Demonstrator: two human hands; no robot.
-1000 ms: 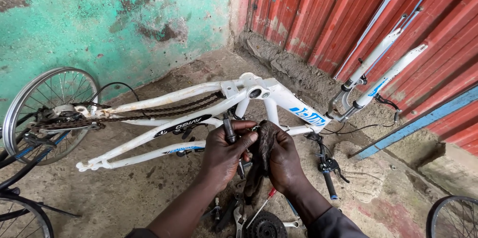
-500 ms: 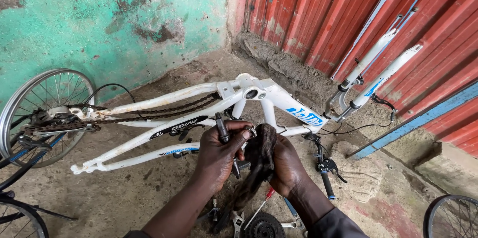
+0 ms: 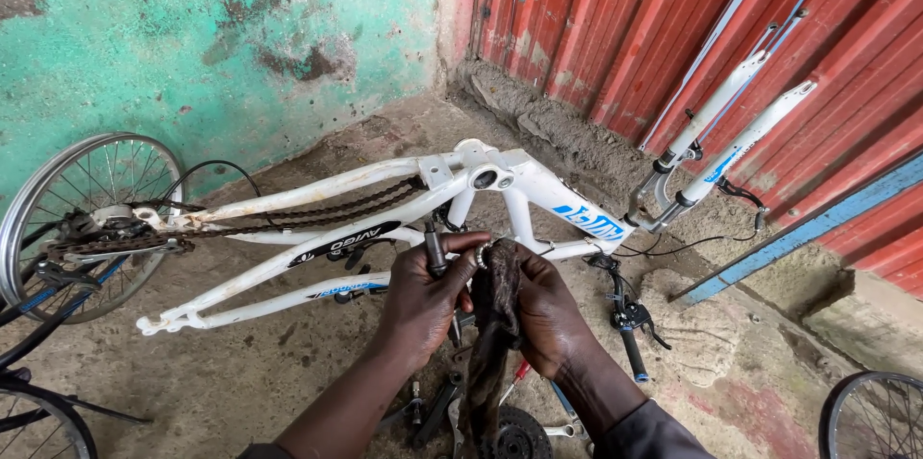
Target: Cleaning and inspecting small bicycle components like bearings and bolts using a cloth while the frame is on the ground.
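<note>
**Bicycle axle part being wiped with rag, over upturned white frame**

Item in hand: a short dark metal spindle (image 3: 435, 249), held upright, its upper end clear of the fingers, just in front of the frame's bottom-bracket shell. Beside it, a small silvery ring (image 3: 480, 255) shows at the fingertips; whether it is a bearing ring or a washer cannot be told.

Left hand (image 3: 423, 300): fingers curled round the spindle in a closed grip, thumb across toward the rag.

Right hand (image 3: 546, 310): closed on a dark, greasy rag (image 3: 492, 324), which is bunched between the two hands and hangs down toward the ground.

Handling note: cleaning of this kind likely goes best with the spindle held firm and turned against a cleaner fold of cloth, and with the small ring kept pinched so it cannot drop into the grit below.

Surroundings: white bicycle frame (image 3: 538, 192), lying upside down on the rough concrete floor (image 3: 240, 372), chain (image 3: 317, 211) draped along the stay. Rear wheel (image 3: 82, 209) at left, touching the frame's dropouts. White suspension fork (image 3: 731, 137) leaning on the red corrugated wall (image 3: 673, 17). Handlebar grip with brake lever (image 3: 630, 329) lying right of the hands. Chainring and loose tools (image 3: 510, 430) beneath the wrists. Green plastered wall (image 3: 192, 26) behind.
</note>
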